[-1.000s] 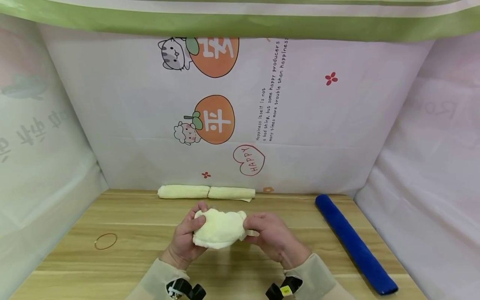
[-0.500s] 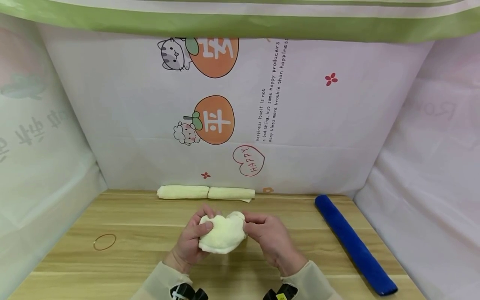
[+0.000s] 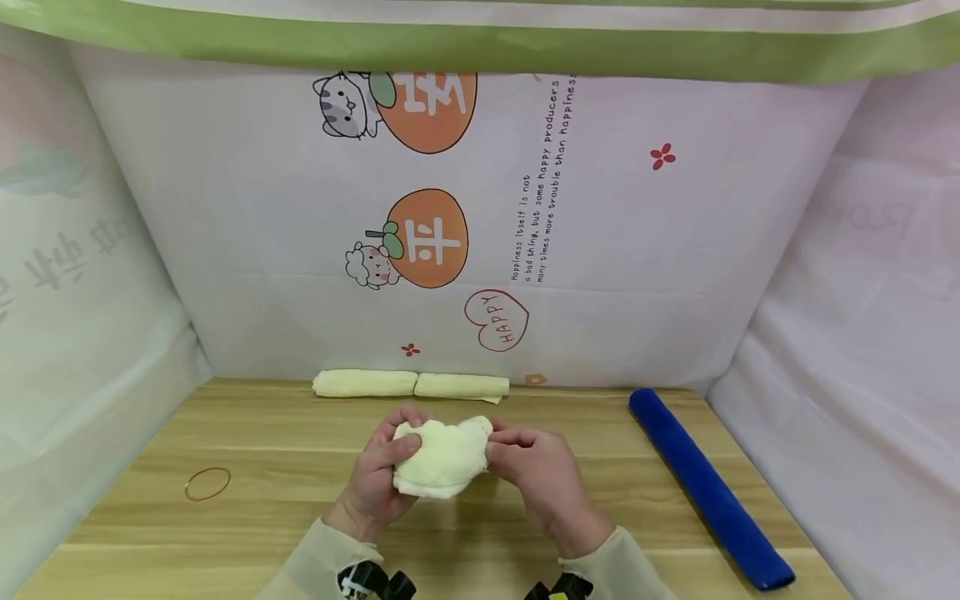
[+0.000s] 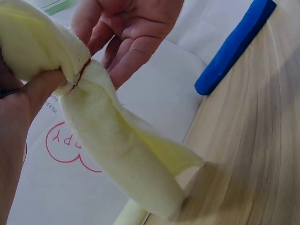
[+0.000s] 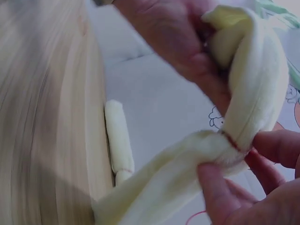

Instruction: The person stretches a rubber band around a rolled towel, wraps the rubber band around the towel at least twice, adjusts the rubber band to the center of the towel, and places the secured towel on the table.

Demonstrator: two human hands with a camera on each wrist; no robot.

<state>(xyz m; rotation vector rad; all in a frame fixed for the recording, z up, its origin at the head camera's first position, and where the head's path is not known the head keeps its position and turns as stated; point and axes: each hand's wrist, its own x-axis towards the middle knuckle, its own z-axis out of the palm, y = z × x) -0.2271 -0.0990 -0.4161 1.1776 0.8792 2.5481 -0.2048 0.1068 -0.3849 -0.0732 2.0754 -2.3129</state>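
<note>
Both hands hold a pale yellow towel (image 3: 442, 462) above the table. My left hand (image 3: 375, 471) grips its bundled part, with the thumb across the near face. My right hand (image 3: 543, 479) pinches the towel's right end between thumb and fingers. A dark red rubber band (image 4: 83, 72) circles a narrow waist in the towel. In the right wrist view, the right thumb and fingertips lie beside that band (image 5: 231, 140). Below the waist, a loosely rolled length (image 4: 122, 145) hangs down in the left wrist view. Some fingers of both hands are hidden behind the cloth.
Another pale yellow rolled towel (image 3: 420, 385), cinched in its middle, lies along the back wall (image 3: 600, 250). A blue rolled towel (image 3: 708, 487) lies slantwise at the right. On the left of the wooden table (image 3: 300, 467) rests a loose rubber band (image 3: 207, 483).
The towel and both hands dip slightly, then rise a little. A flap that stuck out below the right hand in the head view is hidden now. Both hands keep hold of the towel.
</note>
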